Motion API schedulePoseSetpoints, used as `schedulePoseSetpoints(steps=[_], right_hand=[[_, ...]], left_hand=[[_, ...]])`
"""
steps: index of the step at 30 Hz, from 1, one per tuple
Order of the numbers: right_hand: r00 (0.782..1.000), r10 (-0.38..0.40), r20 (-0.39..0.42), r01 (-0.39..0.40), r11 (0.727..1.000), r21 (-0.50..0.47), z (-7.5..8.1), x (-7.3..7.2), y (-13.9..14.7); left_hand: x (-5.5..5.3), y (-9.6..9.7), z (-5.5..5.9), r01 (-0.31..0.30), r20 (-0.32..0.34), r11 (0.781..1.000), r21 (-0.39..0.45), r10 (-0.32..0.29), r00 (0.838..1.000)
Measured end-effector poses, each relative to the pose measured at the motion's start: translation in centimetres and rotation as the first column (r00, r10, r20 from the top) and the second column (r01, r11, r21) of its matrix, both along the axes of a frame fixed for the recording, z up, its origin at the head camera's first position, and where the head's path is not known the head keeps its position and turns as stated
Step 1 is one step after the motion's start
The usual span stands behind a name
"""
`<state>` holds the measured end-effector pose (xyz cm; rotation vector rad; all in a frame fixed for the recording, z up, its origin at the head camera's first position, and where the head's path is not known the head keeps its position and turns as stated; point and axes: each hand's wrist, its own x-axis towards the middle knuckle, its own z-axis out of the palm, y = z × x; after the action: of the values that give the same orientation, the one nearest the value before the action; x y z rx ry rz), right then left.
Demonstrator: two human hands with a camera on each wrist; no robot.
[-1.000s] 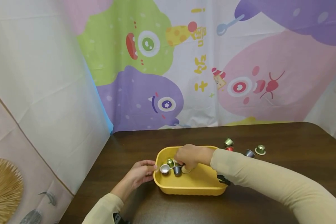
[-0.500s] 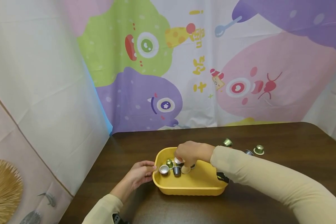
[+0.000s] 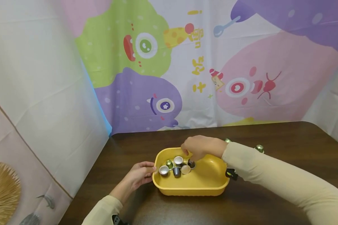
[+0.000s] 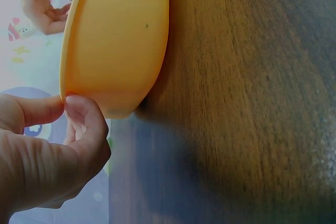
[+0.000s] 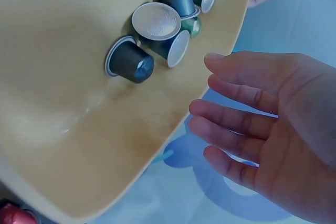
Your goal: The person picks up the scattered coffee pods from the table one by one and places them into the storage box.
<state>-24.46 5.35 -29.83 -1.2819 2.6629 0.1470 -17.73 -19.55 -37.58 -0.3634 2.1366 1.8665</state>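
My left hand [image 3: 140, 175] pinches the left rim of a yellow plastic tub [image 3: 191, 192] between thumb and fingers; the left wrist view shows the grip closely. Several coffee capsules lie in the tub's left half: a green one [image 3: 169, 163], a dark grey one [image 3: 176, 172], a silver-lidded one [image 3: 163, 170] and others with pale lids. Over the back rim hovers my right hand [image 3: 201, 147], fingers loosely extended and holding nothing, as the right wrist view shows. Nearest to it is a black capsule [image 5: 131, 61] lying on its side.
Right of the tub, a green capsule [image 3: 259, 148] stands on the dark wooden table [image 3: 293, 137]. Another green one [image 3: 227, 140] is partly hidden by the right sleeve. A red capsule [image 5: 18, 214] shows beyond the tub's corner. A cartoon-printed curtain [image 3: 163, 62] hangs behind.
My right hand has risen from among the capsules and moved back and right, leaving the black capsule in the tub. The left hand keeps its hold on the rim.
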Motion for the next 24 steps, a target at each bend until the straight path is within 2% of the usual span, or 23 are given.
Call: schedulePoseSetpoints(steps=[6,12,21,24], right_hand=[[1.0,0.017,0.005,-0.017,0.998,-0.057,-0.1,0.1,2.1],[0.999,-0.005,0.043,0.012,0.988,-0.153,-0.6,0.1,4.6],[1.0,-0.006,-0.015,0.001,0.959,-0.285,-1.2,0.6,7.6],[0.999,-0.028,-0.019,0.021,0.948,-0.316,-1.3,0.9,8.4]], left_hand=[[0.0,0.0,-0.1,0.006,-0.004,1.0,0.017,-0.006,1.0],[0.0,-0.2,0.0,0.024,-0.007,0.999,0.029,-0.024,1.0],[0.0,-0.1,0.1,0.026,-0.009,0.999,0.036,-0.026,1.0],[0.0,-0.1,0.1,0.02,-0.001,0.999,0.032,-0.02,1.0]])
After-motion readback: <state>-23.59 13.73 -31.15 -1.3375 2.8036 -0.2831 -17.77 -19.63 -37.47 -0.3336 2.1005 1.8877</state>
